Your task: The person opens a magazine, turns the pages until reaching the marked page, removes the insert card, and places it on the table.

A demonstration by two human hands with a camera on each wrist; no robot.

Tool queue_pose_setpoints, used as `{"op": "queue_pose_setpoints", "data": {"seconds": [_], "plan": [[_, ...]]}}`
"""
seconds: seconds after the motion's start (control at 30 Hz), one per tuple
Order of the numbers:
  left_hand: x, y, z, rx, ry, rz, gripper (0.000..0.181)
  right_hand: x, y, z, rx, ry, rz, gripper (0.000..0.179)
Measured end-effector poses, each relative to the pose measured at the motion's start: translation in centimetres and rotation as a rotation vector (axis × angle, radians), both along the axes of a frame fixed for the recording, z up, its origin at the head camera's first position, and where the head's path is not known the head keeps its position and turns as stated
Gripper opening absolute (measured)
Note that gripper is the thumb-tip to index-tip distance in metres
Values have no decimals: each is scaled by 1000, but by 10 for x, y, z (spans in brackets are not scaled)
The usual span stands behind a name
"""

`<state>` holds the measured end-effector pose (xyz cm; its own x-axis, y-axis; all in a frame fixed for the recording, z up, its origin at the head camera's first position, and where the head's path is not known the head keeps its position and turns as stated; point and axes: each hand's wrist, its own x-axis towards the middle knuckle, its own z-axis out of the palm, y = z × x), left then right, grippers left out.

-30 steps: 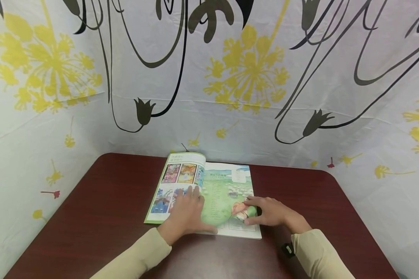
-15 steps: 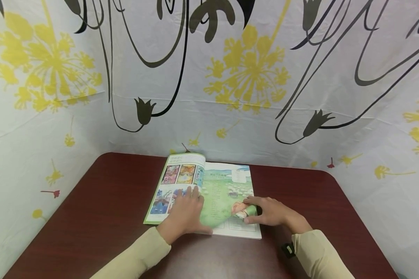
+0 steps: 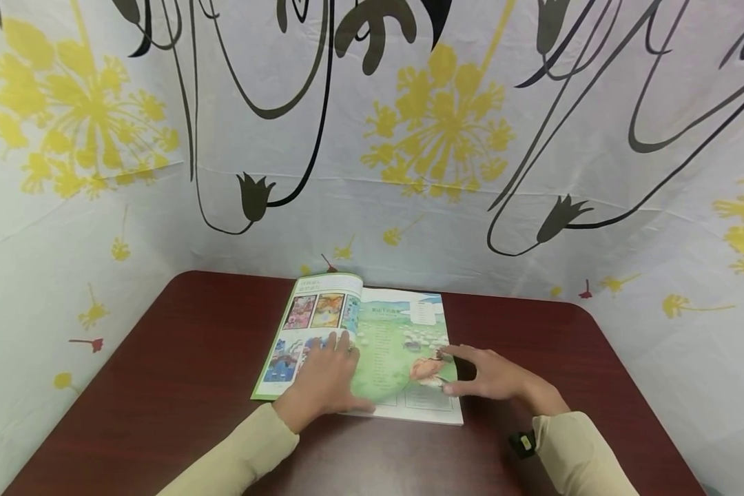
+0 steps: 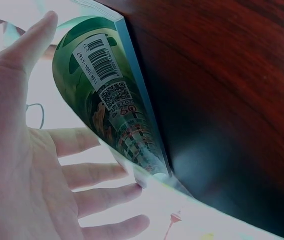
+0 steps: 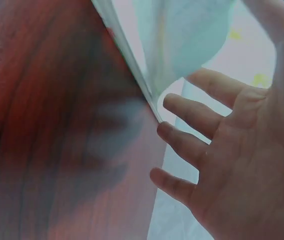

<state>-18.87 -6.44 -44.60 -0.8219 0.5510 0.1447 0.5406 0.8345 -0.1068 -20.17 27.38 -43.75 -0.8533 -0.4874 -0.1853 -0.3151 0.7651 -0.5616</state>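
Note:
An open magazine (image 3: 384, 386) lies on the dark red table, with pictures on its left page and a green illustrated right page. My left hand (image 3: 324, 377) rests on the left page, fingers spread and thumb pointing right near the bottom edge. Under that side, the left wrist view shows the curved cover with a barcode label (image 4: 99, 62). My right hand (image 3: 492, 372) is at the right edge of the magazine, thumb and forefinger apart. In the right wrist view its fingers (image 5: 184, 142) reach to the page edges (image 5: 136, 75), where a page bows upward.
The table (image 3: 161, 386) has rounded far corners. A white cloth (image 3: 322, 234) printed with yellow and dark flowers hangs behind it and at both sides. A dark band with a small device (image 3: 523, 443) sits at the right wrist.
My right hand has shifted slightly to the right, and its thumb and forefinger are farther from the page's picture. My left thumb has drawn a little to the left.

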Motion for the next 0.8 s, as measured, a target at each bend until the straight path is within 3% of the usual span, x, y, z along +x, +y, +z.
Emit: {"op": "queue_pose_setpoints", "data": {"seconds": [0.17,0.37,0.63,0.8], "plan": [[0,-1,0,22,-29,0,101,0,4,7,-57,-9,-91,64],[1,-2,3,26,-26,13,97,0,7,11,7,-33,-197,68],[0,-4,5,76,-84,9,88,1,13,6,87,62,-174,73],[-1,-5,4,113,-27,-37,90,2,10,-2,138,118,-126,82]]}}
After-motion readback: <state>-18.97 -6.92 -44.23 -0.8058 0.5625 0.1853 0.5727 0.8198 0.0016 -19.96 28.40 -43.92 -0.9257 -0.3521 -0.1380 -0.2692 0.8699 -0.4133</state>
